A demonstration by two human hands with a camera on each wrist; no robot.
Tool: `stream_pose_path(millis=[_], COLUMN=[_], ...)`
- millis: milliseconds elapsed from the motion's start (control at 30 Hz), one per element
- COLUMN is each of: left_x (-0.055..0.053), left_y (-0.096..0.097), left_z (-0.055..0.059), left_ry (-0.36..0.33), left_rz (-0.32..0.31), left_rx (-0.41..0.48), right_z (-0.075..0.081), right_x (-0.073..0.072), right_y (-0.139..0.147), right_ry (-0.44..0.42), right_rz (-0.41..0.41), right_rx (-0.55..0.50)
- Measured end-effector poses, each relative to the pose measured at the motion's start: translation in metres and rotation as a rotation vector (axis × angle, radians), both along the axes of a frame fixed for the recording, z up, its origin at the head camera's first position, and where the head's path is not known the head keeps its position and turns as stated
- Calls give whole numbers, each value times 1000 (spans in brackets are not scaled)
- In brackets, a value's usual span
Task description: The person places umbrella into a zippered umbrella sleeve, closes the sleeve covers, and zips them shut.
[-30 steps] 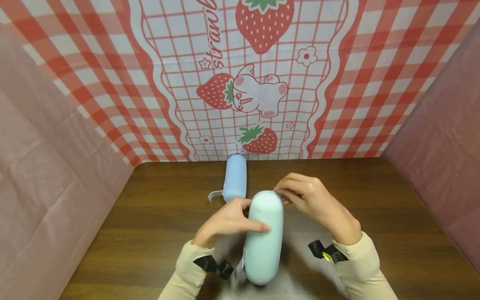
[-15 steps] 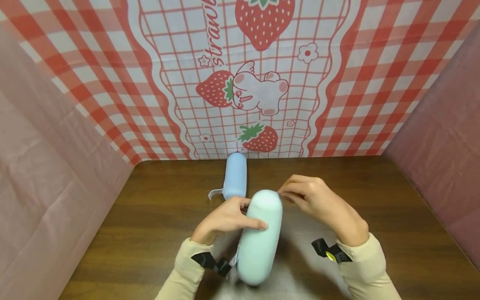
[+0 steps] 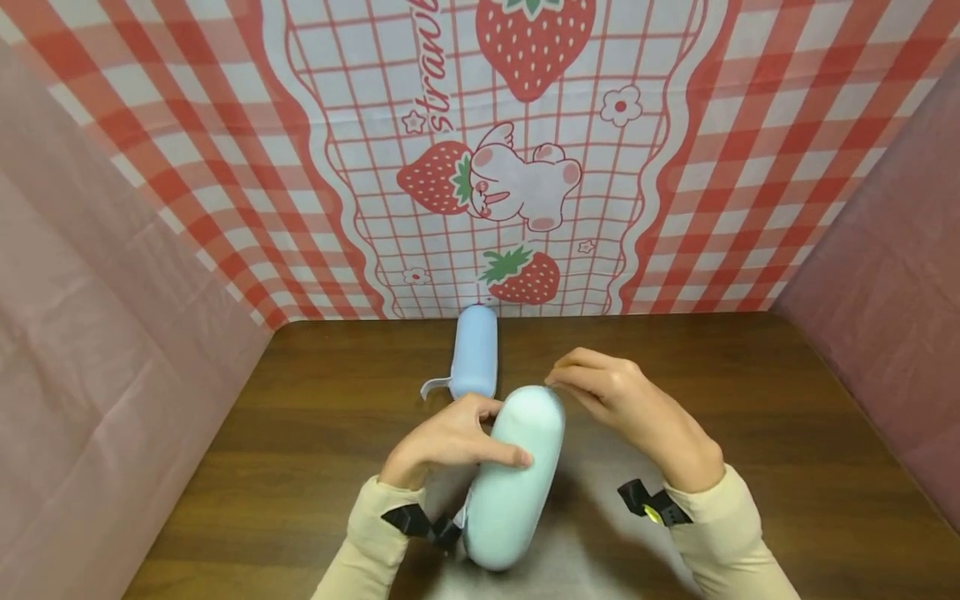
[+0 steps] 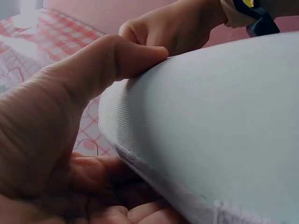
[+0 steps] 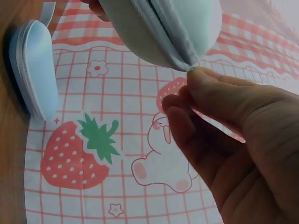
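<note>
A mint-green zippered case [image 3: 517, 492], long and rounded, is held tilted above the table. My left hand [image 3: 450, 433] grips its upper left side, thumb across the face, fingers behind. The thumb presses the pale fabric [image 4: 219, 116] in the left wrist view. At the case's far end, my right hand [image 3: 630, 408] pinches the zipper end between thumb and index finger; the fingertips mostly hide the pull. In the right wrist view, a grey zipper [image 5: 168, 37] with a dark line along it runs to the right fingertips. A light strap hangs at the case's lower left.
Beyond the left hand, a smaller light-blue zippered case [image 3: 475, 350] with a strap lies on the brown wooden table [image 3: 300, 467]. A strawberry-print checked cloth [image 3: 525, 192] rises along the back edge. Pink cloth [image 3: 97, 333] flanks the sides.
The mint case's near end has swung left, so it leans more. My right hand shifted slightly right, then back left to the case's end. The left hand keeps its grip.
</note>
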State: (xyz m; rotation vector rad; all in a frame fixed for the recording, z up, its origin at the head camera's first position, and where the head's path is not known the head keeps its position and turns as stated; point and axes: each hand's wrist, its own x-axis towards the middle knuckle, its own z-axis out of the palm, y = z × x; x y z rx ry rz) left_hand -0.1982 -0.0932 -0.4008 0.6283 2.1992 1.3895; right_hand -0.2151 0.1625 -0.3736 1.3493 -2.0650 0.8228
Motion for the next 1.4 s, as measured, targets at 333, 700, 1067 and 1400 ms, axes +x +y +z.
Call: stream_pose_path(millis=[333, 700, 1067, 1400], left_x=[1, 0, -6, -7], left_y=[-1, -2, -8, -7], left_z=[1, -2, -6, -3], left_ry=[-32, -98, -336, -178], left_rz=[70, 107, 127, 231], left_rx=[65, 170, 451, 291], right_z=[3, 11, 6, -3], right_x=[1, 9, 11, 4], right_y=[4, 7, -1, -4], right_ry=[12, -44, -38, -28], right_rz=[-40, -85, -57, -94], right_rx=[-13, 36, 6, -37])
